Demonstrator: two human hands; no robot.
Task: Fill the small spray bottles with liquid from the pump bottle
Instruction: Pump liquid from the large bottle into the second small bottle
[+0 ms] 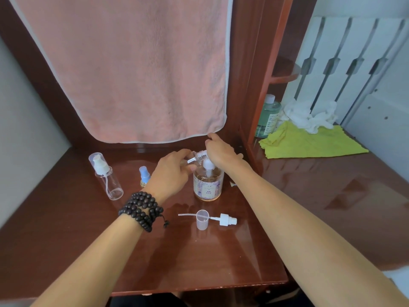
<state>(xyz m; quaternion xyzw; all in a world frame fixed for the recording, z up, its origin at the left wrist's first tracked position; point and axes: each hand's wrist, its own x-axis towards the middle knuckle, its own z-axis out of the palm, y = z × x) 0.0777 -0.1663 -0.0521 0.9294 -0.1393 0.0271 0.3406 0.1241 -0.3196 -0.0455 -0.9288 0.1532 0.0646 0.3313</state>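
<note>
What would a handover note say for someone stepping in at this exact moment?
Left hand: holds the small clear uncapped spray bottle tilted, its neck at the pump spout.
Right hand: rests on the head of the clear pump bottle with the floral label.
On the brown desk: white spray head and translucent cap, removed.
Left: tall clear spray bottle, still capped; small blue-topped bottle beside it.
Fill level in the held bottle unclear.
</note>
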